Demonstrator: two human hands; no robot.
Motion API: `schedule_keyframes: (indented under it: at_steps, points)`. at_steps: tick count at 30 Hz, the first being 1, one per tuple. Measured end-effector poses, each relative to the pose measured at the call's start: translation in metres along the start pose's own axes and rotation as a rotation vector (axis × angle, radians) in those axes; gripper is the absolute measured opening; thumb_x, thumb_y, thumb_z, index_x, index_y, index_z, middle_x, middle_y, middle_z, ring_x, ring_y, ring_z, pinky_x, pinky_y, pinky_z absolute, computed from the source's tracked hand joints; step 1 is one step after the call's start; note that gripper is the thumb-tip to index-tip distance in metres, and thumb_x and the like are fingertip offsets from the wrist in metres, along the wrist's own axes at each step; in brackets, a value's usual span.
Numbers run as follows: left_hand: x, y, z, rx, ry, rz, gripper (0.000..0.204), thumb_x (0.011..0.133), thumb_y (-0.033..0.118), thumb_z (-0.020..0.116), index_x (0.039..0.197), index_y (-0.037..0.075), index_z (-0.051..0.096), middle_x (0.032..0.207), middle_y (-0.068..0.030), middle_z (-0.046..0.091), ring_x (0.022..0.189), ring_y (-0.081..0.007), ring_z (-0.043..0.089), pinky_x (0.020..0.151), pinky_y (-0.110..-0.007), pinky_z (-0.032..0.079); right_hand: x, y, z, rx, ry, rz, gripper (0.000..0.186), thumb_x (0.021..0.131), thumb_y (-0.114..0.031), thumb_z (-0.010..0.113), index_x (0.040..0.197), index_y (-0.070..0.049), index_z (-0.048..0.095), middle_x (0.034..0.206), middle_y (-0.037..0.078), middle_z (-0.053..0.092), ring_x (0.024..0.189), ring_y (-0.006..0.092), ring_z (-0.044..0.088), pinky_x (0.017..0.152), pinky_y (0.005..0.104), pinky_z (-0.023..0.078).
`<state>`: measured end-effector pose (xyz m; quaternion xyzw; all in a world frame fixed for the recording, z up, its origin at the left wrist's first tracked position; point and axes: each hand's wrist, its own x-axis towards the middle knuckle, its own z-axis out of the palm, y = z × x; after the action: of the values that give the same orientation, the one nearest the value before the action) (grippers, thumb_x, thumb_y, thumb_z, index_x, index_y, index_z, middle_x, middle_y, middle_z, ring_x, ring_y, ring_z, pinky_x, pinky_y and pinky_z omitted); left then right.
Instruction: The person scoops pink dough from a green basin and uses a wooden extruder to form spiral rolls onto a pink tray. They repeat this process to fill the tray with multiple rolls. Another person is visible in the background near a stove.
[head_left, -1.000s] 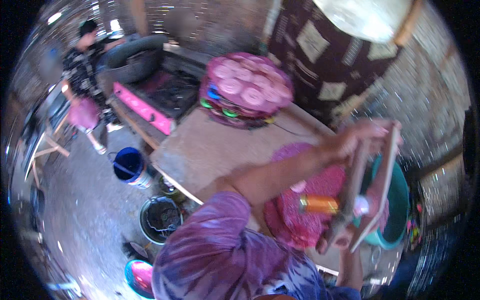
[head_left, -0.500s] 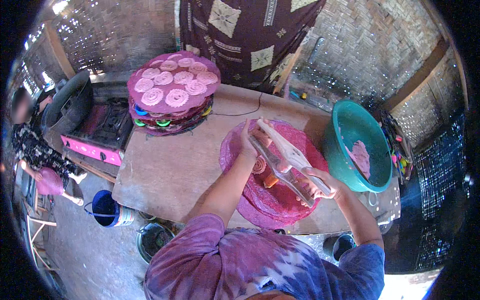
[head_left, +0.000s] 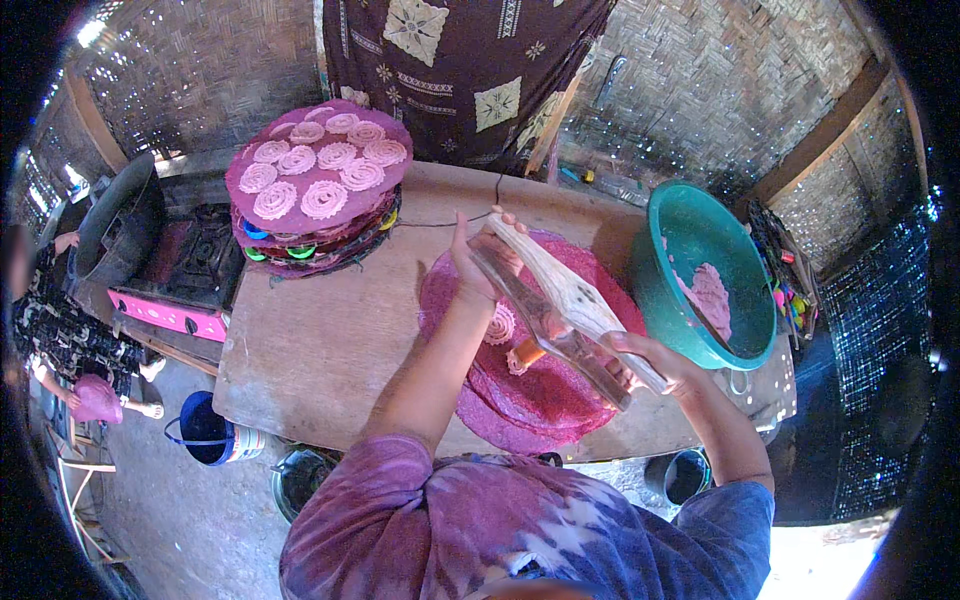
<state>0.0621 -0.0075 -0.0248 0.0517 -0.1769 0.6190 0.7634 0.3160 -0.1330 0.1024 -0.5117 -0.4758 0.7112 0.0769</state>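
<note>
Both my hands grip a two-bar wooden hand press, its pale upper bar [head_left: 568, 288] lying slantwise above a darker lower bar [head_left: 590, 375]. My left hand [head_left: 476, 268] is wrapped round the far left end, my right hand [head_left: 652, 362] round the near right end. An orange tube [head_left: 528, 351] sticks out under the lower bar. Pink dough strands [head_left: 515, 364] show at its mouth, just over a round magenta tray [head_left: 447, 290]. One coiled pink dough swirl [head_left: 499, 326] lies on that tray, beside the tube. The press hides part of the tray.
A stack of round trays [head_left: 317, 190], its top covered with several pink swirls, stands at the table's [head_left: 300, 350] far left. On the right is a green basin [head_left: 655, 260] with pink dough [head_left: 711, 300]. Left are a pink-fronted stove [head_left: 168, 314], a blue bucket [head_left: 205, 430] and another person [head_left: 70, 310].
Pink dough strands now show at the orange tube's mouth, where none was visible before. Both hands keep their hold on the press. The whole view has shifted slightly.
</note>
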Motion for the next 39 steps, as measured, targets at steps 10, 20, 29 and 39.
schedule_keyframes:
  at_steps: [10, 20, 29, 39]
  points:
    - [0.006, 0.003, 0.026, 0.105, 0.066, -0.006, 0.056, 0.091, 0.061, 0.047, 0.100, 0.007, 0.059, 0.090, -0.0099, 0.062, 0.091, -0.0297, 0.059, 0.081, -0.041, 0.051, 0.000, 0.014, -0.001, -0.159, 0.197, -0.094, 0.063, 0.087, -0.060, 0.055, 0.107, -0.001, 0.065, 0.085, 0.013, 0.069, 0.071, 0.0183, 0.067, 0.055, 0.0280, 0.049]
    - [0.030, -0.006, 0.007, 0.121, -0.007, -0.056, 0.050, 0.091, 0.062, 0.047, 0.097, 0.014, 0.059, 0.087, -0.0047, 0.060, 0.086, -0.0262, 0.058, 0.076, -0.042, 0.051, 0.000, 0.011, 0.001, -0.094, 0.154, -0.150, 0.058, 0.089, -0.053, 0.058, 0.107, 0.002, 0.064, 0.081, 0.014, 0.069, 0.066, 0.0212, 0.067, 0.057, 0.0330, 0.055]
    - [0.010, 0.004, -0.019, 0.197, 0.081, 0.185, 0.029, 0.080, 0.030, 0.051, 0.099, 0.010, 0.058, 0.080, -0.0071, 0.059, 0.073, -0.0233, 0.059, 0.069, -0.038, 0.053, 0.042, 0.057, -0.010, 0.619, -0.330, -0.180, 0.087, 0.091, -0.071, 0.032, 0.144, -0.003, 0.034, 0.114, 0.025, 0.062, 0.097, 0.0445, 0.064, 0.073, 0.0622, 0.055]
    - [0.019, 0.009, -0.002, 0.067, 0.037, 0.052, 0.064, 0.088, 0.069, 0.045, 0.089, 0.007, 0.062, 0.082, -0.0102, 0.063, 0.072, -0.0285, 0.064, 0.043, -0.032, 0.051, 0.118, 0.110, 0.021, 1.080, -0.536, -0.331, 0.093, 0.087, -0.073, 0.040, 0.142, 0.001, 0.034, 0.127, 0.029, 0.052, 0.112, 0.0467, 0.053, 0.090, 0.0674, 0.043]
